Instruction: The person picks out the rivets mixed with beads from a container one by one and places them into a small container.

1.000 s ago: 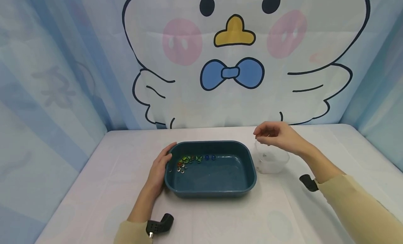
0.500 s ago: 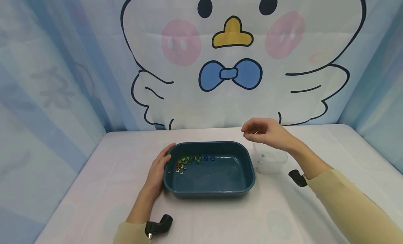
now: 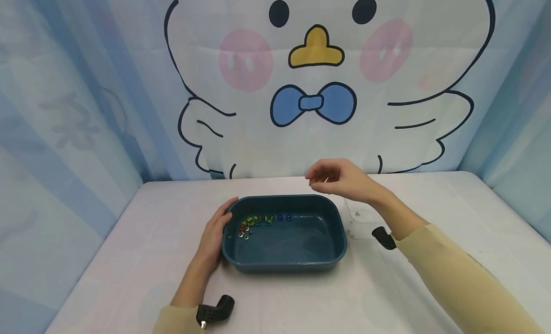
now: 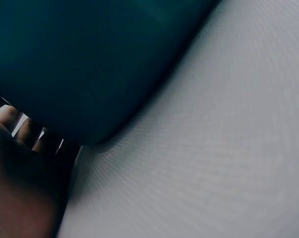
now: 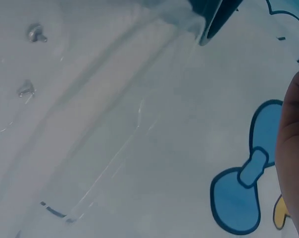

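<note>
Pale table (image 3: pixel 301 300), tray (image 3: pixel 292 245) holding colourful pieces (image 3: pixel 251 221)

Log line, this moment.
left hand: holds dark-teal rectangular tray | right hand: near tray's far rim, grip unclear | shiny multicoloured beads: in tray | clear plastic container: right of tray

Right fingers (image 3: pixel 319 166) curl toward thumb (image 3: pixel 324 187); left forearm (image 3: pixel 192 279) reaches forward.

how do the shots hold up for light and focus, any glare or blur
Head view: bright, even light, thin glint inside the tray, soft shadow on the cloth, the clear box low in contrast against it; left wrist view: dim, tray and left hand dark and soft; right wrist view: hazy, washed out, the box's edges only faint lines.
</note>
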### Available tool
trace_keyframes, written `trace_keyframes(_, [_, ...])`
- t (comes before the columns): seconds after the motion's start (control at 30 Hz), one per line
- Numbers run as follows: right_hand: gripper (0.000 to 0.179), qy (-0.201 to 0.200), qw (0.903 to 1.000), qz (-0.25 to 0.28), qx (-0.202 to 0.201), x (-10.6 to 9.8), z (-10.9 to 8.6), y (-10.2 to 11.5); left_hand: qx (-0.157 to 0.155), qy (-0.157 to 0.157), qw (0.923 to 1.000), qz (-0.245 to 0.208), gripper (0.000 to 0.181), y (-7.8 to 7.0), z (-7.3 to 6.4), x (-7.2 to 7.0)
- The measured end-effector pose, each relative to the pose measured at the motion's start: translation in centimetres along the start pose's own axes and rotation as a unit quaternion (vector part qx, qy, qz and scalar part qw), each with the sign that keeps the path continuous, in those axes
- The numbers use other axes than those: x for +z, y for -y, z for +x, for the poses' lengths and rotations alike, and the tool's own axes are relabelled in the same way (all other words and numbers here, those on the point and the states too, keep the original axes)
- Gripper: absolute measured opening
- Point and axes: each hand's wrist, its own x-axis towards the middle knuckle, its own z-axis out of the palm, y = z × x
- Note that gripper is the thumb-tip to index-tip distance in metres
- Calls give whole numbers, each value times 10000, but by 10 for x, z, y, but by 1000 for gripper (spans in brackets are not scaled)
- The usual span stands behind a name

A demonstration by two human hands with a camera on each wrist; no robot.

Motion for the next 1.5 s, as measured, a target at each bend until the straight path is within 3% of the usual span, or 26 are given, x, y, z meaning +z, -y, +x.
trace_keyframes(0.3, [19,202,9991,19,-361,10,20,12,56,70,10000,-14,47,0,1,-1])
trace_keyframes(0.7, [20,364,9978,180,-529,27,43,26,83,119,9999,-79,47,2,0,-1])
trace_keyframes(1.27, [20,635,9949,281,-727,57,69,24,48,123,9999,32,46,0,1,-1])
trace_keyframes(1.5, [22,939,9920,284,-790,74,76,20,-27,96,9999,74,47,-1,1,-2])
